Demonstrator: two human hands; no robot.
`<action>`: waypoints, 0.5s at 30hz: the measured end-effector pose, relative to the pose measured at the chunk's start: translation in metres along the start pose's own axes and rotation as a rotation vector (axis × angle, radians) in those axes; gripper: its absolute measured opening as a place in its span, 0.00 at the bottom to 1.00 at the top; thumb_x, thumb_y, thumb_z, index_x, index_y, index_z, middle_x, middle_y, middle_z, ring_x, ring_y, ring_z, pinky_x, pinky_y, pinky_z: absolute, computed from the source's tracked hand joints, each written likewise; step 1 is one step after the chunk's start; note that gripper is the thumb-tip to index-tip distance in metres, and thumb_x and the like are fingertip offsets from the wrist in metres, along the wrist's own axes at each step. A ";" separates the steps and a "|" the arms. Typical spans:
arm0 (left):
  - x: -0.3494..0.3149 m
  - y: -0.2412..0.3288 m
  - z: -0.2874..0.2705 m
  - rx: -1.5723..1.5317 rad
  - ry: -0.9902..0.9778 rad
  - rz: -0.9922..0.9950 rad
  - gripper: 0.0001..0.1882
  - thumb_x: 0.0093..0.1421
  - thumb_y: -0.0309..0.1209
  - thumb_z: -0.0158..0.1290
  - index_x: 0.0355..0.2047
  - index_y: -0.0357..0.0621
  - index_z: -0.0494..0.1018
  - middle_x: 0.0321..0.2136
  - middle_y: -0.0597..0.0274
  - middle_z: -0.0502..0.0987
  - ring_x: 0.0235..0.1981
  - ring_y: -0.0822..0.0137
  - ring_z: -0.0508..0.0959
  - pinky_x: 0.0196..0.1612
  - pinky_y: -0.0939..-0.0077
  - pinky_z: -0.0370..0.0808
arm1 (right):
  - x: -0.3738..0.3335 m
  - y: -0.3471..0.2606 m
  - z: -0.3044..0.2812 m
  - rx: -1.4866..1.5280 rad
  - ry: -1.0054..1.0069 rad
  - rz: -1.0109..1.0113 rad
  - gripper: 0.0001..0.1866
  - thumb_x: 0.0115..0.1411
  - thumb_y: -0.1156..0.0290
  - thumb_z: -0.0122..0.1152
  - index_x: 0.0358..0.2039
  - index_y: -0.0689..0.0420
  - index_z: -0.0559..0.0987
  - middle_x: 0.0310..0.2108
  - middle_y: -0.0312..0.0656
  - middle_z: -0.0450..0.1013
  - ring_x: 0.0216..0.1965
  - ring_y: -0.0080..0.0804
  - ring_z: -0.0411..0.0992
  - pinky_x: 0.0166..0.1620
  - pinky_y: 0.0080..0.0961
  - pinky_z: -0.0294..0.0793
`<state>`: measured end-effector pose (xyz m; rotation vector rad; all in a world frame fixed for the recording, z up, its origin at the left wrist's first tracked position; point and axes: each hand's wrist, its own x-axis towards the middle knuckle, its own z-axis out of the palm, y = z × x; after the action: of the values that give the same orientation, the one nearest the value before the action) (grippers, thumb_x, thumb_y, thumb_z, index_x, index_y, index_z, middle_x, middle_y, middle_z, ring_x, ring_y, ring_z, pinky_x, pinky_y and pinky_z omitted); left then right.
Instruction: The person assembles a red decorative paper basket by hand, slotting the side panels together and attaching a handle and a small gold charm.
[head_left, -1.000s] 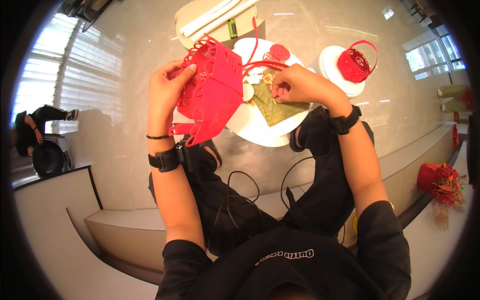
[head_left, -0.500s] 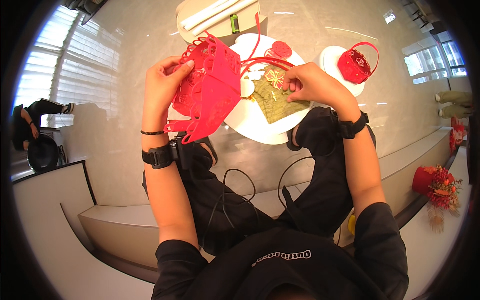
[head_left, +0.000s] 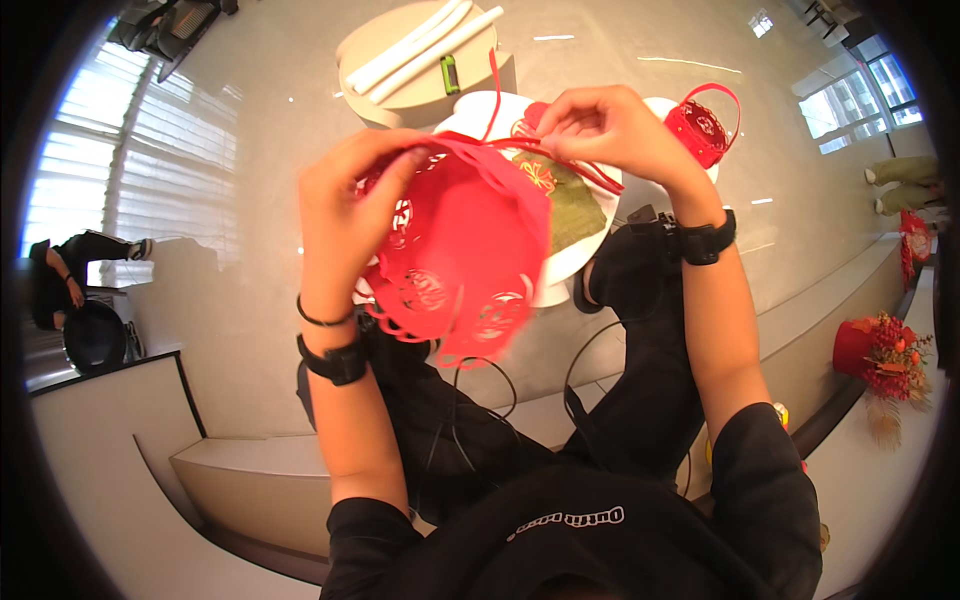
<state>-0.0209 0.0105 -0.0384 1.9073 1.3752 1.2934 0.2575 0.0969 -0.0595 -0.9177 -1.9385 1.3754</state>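
The red cut-paper basket (head_left: 455,255) hangs in the air above the person's lap, near the edge of the white round worktop (head_left: 590,250), its open lacework side turned toward the camera and its rim near the top. The left hand (head_left: 345,215) is closed on the basket's upper left rim, thumb and fingers pinching the thin paper, while the right hand (head_left: 615,130) is closed in a pinch on a narrow red strip (head_left: 560,160) that runs from the rim across toward the right. The likeliest trouble is a tear: the paper is pierced with many cut-outs, so a hard pull on the strip, or a twist between the two hands, could rip it where the strip meets the rim. A tight pinch could also crease or crush the wall out of shape. If the strip slips from the right fingers, the basket would swing from the left hand alone and might brush the olive-green sheet (head_left: 570,205) lying on the worktop below. A finished small red basket (head_left: 700,125) stands on a white plate (head_left: 655,108) just beyond the right hand, close enough that a wide sweep of that wrist could knock it over. Farther off, a beige tray (head_left: 400,90) carries white rolls (head_left: 425,50), well clear of both hands
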 end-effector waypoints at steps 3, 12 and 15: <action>0.008 0.036 -0.002 0.256 0.028 0.396 0.15 0.47 0.12 0.56 0.36 0.38 0.80 0.31 0.56 0.81 0.31 0.59 0.81 0.36 0.72 0.78 | -0.001 -0.043 -0.009 0.143 0.052 -0.045 0.10 0.59 0.74 0.67 0.40 0.64 0.82 0.35 0.40 0.80 0.37 0.22 0.78 0.43 0.19 0.78; 0.004 0.069 0.006 0.306 0.137 0.676 0.15 0.43 0.16 0.57 0.33 0.37 0.81 0.30 0.57 0.80 0.26 0.64 0.79 0.27 0.75 0.75 | -0.021 -0.095 0.007 0.334 -0.063 -0.311 0.06 0.65 0.75 0.60 0.39 0.64 0.79 0.33 0.35 0.75 0.37 0.20 0.72 0.44 0.19 0.74; 0.002 0.071 0.005 0.287 0.137 0.684 0.15 0.42 0.16 0.57 0.33 0.37 0.81 0.30 0.56 0.80 0.26 0.63 0.79 0.27 0.75 0.75 | -0.022 -0.097 0.017 0.139 0.025 -0.412 0.01 0.64 0.79 0.53 0.34 0.63 0.73 0.30 0.36 0.71 0.34 0.23 0.68 0.40 0.22 0.70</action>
<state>0.0178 -0.0149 0.0159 2.6782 1.0368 1.6142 0.2380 0.0482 0.0260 -0.4351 -1.8560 1.2265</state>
